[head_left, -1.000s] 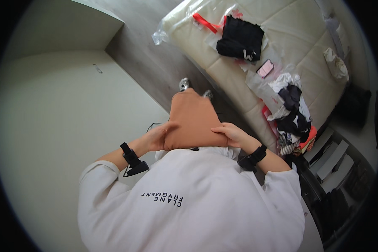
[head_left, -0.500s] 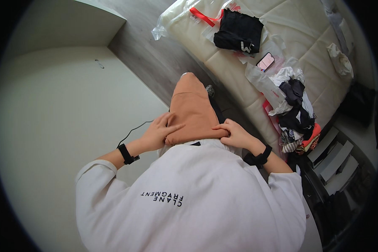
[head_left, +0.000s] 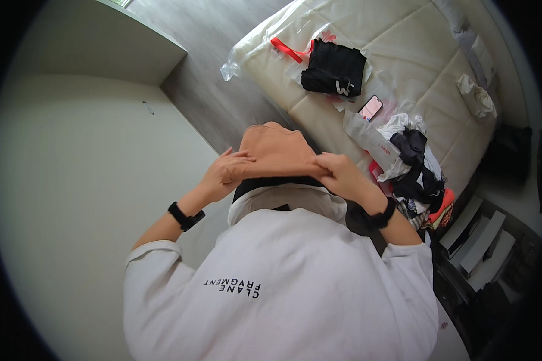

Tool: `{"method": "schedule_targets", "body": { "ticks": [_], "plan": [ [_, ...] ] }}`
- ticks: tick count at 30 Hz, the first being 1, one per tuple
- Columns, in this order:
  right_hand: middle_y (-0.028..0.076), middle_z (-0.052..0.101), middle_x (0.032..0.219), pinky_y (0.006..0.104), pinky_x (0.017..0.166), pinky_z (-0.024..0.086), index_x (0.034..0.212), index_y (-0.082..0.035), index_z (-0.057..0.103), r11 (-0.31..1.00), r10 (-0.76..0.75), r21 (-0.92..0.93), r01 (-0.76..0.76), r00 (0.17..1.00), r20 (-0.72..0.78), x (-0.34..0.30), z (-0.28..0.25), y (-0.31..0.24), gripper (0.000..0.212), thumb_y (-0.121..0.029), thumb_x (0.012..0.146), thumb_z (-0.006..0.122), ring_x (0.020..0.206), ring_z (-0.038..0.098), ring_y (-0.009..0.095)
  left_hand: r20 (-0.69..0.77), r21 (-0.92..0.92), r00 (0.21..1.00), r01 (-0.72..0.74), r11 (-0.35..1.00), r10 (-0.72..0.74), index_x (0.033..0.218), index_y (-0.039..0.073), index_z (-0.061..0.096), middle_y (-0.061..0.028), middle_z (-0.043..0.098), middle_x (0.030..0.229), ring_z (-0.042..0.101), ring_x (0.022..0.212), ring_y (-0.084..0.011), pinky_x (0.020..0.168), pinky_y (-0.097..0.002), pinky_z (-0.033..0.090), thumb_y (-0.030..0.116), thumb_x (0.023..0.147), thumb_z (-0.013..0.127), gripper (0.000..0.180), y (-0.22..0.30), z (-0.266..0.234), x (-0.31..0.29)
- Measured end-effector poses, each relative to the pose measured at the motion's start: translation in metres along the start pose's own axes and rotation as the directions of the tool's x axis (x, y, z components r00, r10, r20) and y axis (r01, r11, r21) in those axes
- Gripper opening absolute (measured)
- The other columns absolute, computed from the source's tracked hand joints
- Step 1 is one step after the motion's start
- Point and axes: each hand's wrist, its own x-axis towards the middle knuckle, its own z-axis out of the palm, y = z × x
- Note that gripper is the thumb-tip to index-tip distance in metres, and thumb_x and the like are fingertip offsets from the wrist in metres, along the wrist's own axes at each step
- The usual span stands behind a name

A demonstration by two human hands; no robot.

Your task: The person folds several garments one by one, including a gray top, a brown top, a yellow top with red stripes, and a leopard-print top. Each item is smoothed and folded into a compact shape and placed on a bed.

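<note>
The cloth [head_left: 277,150] has the left hand [head_left: 221,174] at eight o'clock, the right hand [head_left: 345,174] at four and, on the bed [head_left: 397,30], a garment [head_left: 333,69] at one, clothes [head_left: 415,165] at three and a phone [head_left: 371,107] (between these) at two.

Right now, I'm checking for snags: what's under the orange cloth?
Just past its near edge, black fabric shows, then the white shirt; whatever lies directly beneath the orange cloth is covered.

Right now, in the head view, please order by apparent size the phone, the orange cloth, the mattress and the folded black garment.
1. Mattress
2. Orange cloth and folded black garment: too alike to rank surely
3. Phone
</note>
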Motion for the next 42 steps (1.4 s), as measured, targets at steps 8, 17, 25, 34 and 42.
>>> {"method": "schedule_targets", "body": {
  "ticks": [8, 17, 25, 34, 42],
  "plan": [
    [0.001, 0.048, 0.066, 0.0382, 0.100, 0.040, 0.088, -0.004, 0.061, 0.936, 0.019, 0.333, -0.116, 0.959, 0.282, -0.050, -0.013, -0.035, 0.015, -0.011, 0.081, 0.072, 0.065, 0.051, 0.011, 0.459, -0.527, 0.826, 0.550, 0.648, -0.328, 0.119, 0.000, 0.063, -0.0092, 0.071, 0.106, 0.062, 0.107, -0.0186, 0.101, -0.0318, 0.043, -0.003, 0.082, 0.063, 0.036, 0.066, -0.042, -0.036],
    [0.008, 0.049, 0.144, 0.0428, 0.110, 0.035, 0.144, -0.007, 0.041, -0.110, 0.062, 0.739, -0.665, 0.737, 0.673, 0.023, 0.082, 0.119, 0.072, -0.056, 0.093, 0.055, 0.132, 0.046, 0.022, 0.433, -0.849, 0.629, 0.525, -0.059, -0.645, 0.138, 0.002, 0.045, -0.0099, 0.056, 0.134, 0.055, 0.120, -0.0194, 0.104, -0.0361, 0.043, 0.036, 0.093, 0.061, 0.059, -0.051, 0.030, -0.002],
    [0.005, 0.057, 0.133, 0.0333, 0.105, 0.040, 0.137, -0.003, 0.048, 0.346, 0.258, 0.617, -0.707, 0.704, 0.662, 0.009, 0.088, 0.119, 0.054, -0.012, 0.089, 0.069, 0.121, 0.054, 0.018, 0.417, -0.768, 0.606, 0.634, 0.094, -0.677, 0.129, 0.003, 0.055, -0.0071, 0.061, 0.123, 0.060, 0.108, -0.0154, 0.089, -0.0297, 0.050, 0.027, 0.088, 0.068, 0.048, -0.039, 0.062, -0.008],
    [0.009, 0.064, 0.119, 0.0301, 0.091, 0.049, 0.125, 0.000, 0.056, 0.387, 0.494, 0.772, -0.504, 0.820, 0.288, 0.026, 0.071, 0.128, 0.039, -0.018, 0.092, 0.065, 0.105, 0.062, 0.017, 0.371, -0.732, 0.606, 0.657, 0.180, -0.703, 0.121, 0.001, 0.058, -0.0065, 0.067, 0.104, 0.067, 0.087, -0.0147, 0.070, -0.0282, 0.056, 0.040, 0.097, 0.059, 0.046, -0.030, 0.033, 0.031],
    [0.001, 0.060, 0.071, 0.0288, 0.047, 0.037, 0.079, -0.002, 0.070, 0.540, 0.678, 0.268, -0.798, 0.601, 0.423, -0.020, 0.092, 0.150, 0.034, -0.035, 0.088, 0.070, 0.056, 0.052, 0.012, 0.503, -0.442, 0.315, 0.894, 0.073, -0.805, 0.091, 0.010, 0.062, 0.0021, 0.054, 0.076, 0.056, 0.065, -0.0114, 0.063, -0.0318, 0.054, 0.044, 0.091, 0.067, 0.035, -0.036, 0.064, 0.017]
  ]
}}
